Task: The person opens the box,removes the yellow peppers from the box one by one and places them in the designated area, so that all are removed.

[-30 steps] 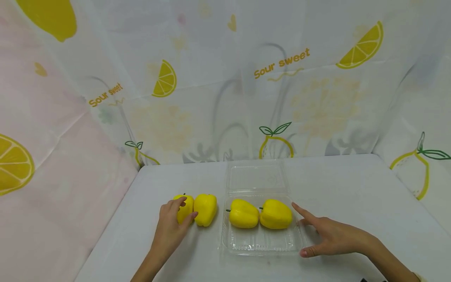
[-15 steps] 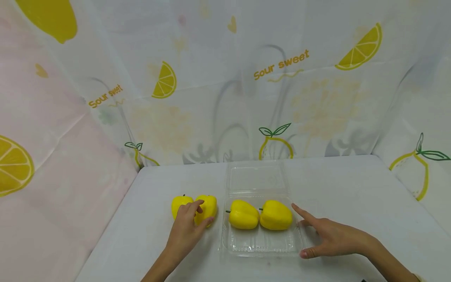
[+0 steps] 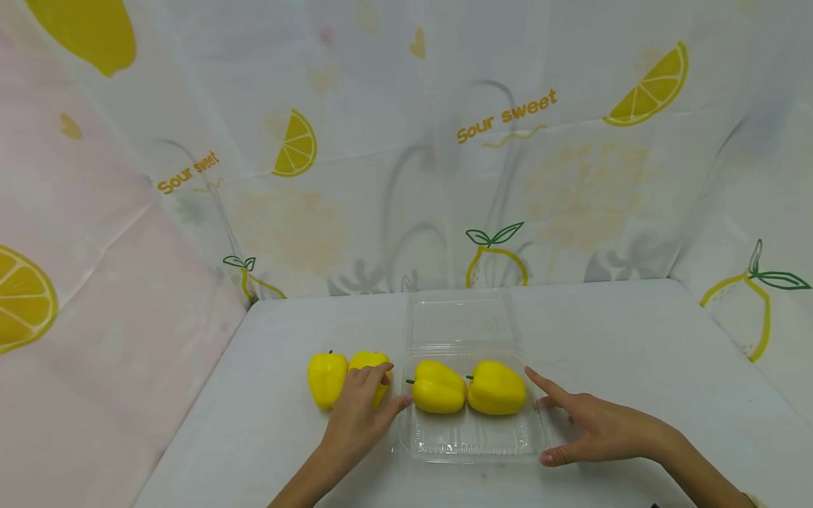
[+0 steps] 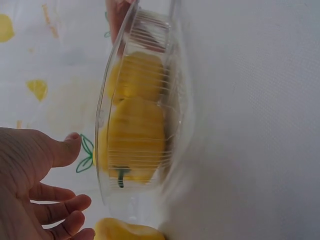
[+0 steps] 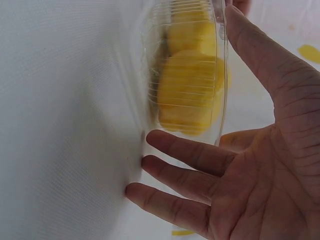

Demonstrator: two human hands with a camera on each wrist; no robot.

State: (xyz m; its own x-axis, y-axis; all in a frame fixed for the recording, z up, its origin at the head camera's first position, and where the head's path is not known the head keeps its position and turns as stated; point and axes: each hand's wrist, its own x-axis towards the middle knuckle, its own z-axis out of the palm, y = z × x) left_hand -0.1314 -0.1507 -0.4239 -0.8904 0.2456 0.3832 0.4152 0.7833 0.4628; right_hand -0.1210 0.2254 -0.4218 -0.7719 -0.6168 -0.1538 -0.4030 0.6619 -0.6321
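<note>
A clear plastic clamshell box [image 3: 473, 448] lies open on the white table, its lid [image 3: 462, 321] folded back. Inside it, side by side, are two yellow bell peppers [image 3: 438, 388] with green stems. Two more yellow bell peppers, a left one [image 3: 327, 379] and a right one [image 3: 368, 360], sit on the table left of the box. My left hand [image 3: 357, 420] hovers in front of the right one, hiding part of it, fingers relaxed and holding nothing, thumb near the box's left rim. My right hand [image 3: 597, 427] is spread at the box's right side, thumb [image 5: 250, 42] at the rim, several fingertips on the table.
Behind and beside the white table [image 3: 610, 331] hangs a pale cloth backdrop [image 3: 368, 233] printed with lemons and lettering. The folded-back lid reaches close to the table's far edge.
My left hand has moved right, from the left loose pepper across the right one to the box's left rim. The right hand, the box and the peppers have stayed in place.
</note>
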